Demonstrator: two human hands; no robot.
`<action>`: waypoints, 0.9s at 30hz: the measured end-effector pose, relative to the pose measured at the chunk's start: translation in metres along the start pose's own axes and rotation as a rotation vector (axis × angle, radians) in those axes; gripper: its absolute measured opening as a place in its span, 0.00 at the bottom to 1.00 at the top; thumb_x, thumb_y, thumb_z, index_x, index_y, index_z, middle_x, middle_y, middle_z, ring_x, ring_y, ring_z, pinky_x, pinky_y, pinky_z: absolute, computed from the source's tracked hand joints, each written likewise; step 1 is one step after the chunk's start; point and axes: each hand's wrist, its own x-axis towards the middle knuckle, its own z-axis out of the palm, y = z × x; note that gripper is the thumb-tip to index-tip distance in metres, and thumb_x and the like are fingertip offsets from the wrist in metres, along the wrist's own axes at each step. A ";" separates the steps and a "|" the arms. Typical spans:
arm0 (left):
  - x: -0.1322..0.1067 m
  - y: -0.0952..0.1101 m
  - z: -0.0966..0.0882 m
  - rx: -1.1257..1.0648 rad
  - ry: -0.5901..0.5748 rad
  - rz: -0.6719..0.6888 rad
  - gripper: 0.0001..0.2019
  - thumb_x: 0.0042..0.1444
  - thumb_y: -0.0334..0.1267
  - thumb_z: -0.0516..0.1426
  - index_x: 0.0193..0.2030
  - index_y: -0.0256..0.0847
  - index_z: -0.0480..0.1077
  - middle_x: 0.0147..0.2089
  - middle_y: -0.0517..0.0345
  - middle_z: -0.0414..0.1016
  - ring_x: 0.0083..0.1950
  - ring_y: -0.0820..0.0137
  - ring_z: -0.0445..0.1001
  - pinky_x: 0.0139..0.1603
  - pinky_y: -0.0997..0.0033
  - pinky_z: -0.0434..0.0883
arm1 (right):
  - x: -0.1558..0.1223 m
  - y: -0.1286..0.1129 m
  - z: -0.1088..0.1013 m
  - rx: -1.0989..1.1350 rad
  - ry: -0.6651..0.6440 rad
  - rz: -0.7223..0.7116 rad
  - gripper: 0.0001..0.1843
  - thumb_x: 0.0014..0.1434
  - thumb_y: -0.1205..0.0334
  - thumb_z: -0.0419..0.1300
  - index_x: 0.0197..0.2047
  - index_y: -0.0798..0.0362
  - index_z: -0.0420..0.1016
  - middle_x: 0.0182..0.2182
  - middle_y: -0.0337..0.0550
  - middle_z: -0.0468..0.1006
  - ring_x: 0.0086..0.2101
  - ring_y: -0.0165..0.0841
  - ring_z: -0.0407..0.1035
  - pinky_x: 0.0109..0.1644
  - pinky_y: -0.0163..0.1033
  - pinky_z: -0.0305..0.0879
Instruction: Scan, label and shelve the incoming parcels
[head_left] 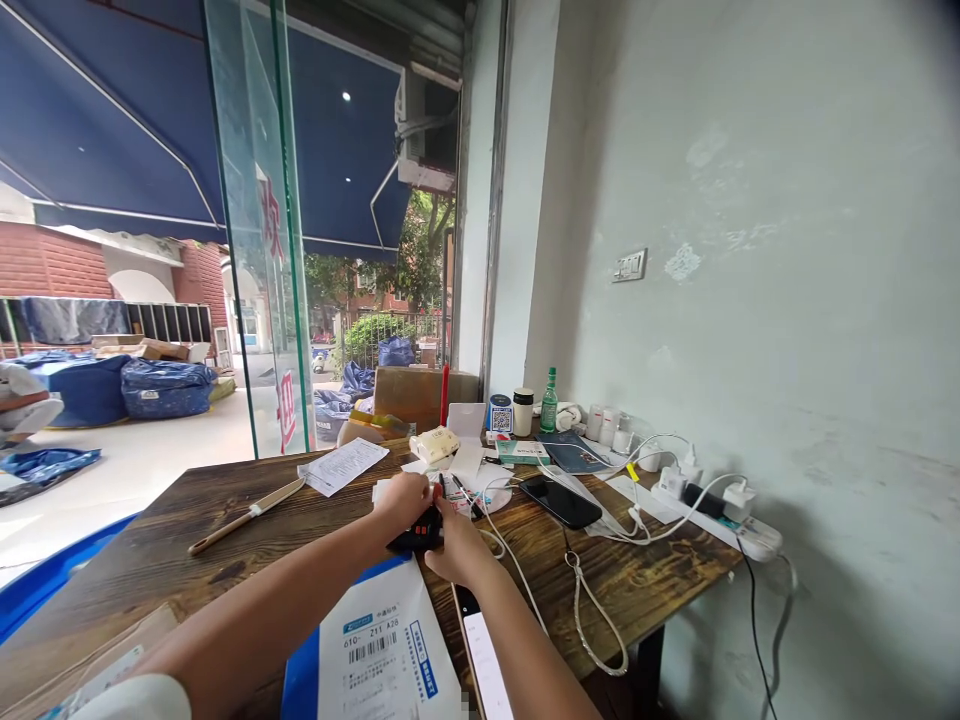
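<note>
My left hand [407,502] is curled over the top of a small black object [417,535] with orange-red marks, whose exact kind I cannot make out. From the other side my right hand [459,545] closes on the same object, thumb and fingertips near the left hand's fingers. A bit of orange-red shows between the fingertips. Just below lies a white shipping envelope [382,640] with a printed label and barcode, edged in blue. A phone with a lit screen [486,660] lies partly beneath my right forearm.
On the wooden table [315,545] are a long-handled knife [247,515], a printed sheet [345,466], a tissue pack [433,445] and a dark phone [561,500]. White cables run to a power strip [720,523]. A green bottle [549,402] stands near the wall.
</note>
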 end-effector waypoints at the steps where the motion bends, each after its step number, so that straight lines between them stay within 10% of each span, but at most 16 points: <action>1: 0.002 -0.004 -0.005 -0.024 0.023 -0.033 0.13 0.62 0.44 0.55 0.36 0.34 0.72 0.36 0.56 0.75 0.41 0.68 0.74 0.46 0.61 0.72 | 0.001 -0.001 0.000 -0.003 -0.010 -0.005 0.37 0.42 0.75 0.60 0.58 0.61 0.62 0.47 0.59 0.77 0.48 0.49 0.73 0.51 0.49 0.69; 7: -0.015 -0.017 -0.088 -0.052 0.235 -0.275 0.14 0.65 0.39 0.49 0.44 0.32 0.70 0.42 0.51 0.75 0.44 0.68 0.73 0.44 0.65 0.70 | 0.007 -0.003 -0.003 0.026 -0.067 -0.010 0.45 0.42 0.73 0.63 0.64 0.69 0.55 0.51 0.69 0.73 0.52 0.54 0.70 0.55 0.55 0.66; 11: -0.104 0.017 -0.120 0.023 0.127 -0.103 0.08 0.58 0.36 0.54 0.40 0.38 0.73 0.43 0.54 0.76 0.45 0.67 0.73 0.48 0.66 0.68 | -0.017 -0.008 -0.006 0.101 -0.020 -0.026 0.45 0.49 0.62 0.64 0.67 0.63 0.51 0.61 0.65 0.64 0.61 0.50 0.60 0.63 0.57 0.58; 14: -0.196 0.051 -0.095 0.072 -0.169 0.001 0.11 0.48 0.24 0.56 0.36 0.38 0.77 0.39 0.46 0.78 0.46 0.54 0.75 0.43 0.60 0.70 | -0.068 -0.017 -0.004 0.314 0.248 -0.147 0.32 0.59 0.59 0.56 0.65 0.54 0.56 0.63 0.56 0.63 0.63 0.43 0.57 0.67 0.55 0.55; 17: -0.254 0.069 -0.051 0.130 -0.622 0.044 0.23 0.56 0.23 0.44 0.55 0.30 0.72 0.51 0.30 0.73 0.52 0.45 0.73 0.48 0.47 0.72 | -0.132 -0.026 0.006 0.498 0.398 -0.102 0.25 0.62 0.54 0.55 0.61 0.51 0.63 0.60 0.54 0.68 0.60 0.43 0.63 0.64 0.54 0.62; 27: -0.262 0.068 0.012 0.012 -0.415 -0.130 0.17 0.61 0.28 0.47 0.50 0.31 0.75 0.49 0.34 0.76 0.54 0.50 0.74 0.54 0.50 0.72 | -0.238 -0.017 0.083 0.747 0.506 0.228 0.24 0.57 0.41 0.58 0.45 0.53 0.72 0.42 0.53 0.79 0.44 0.44 0.75 0.46 0.44 0.74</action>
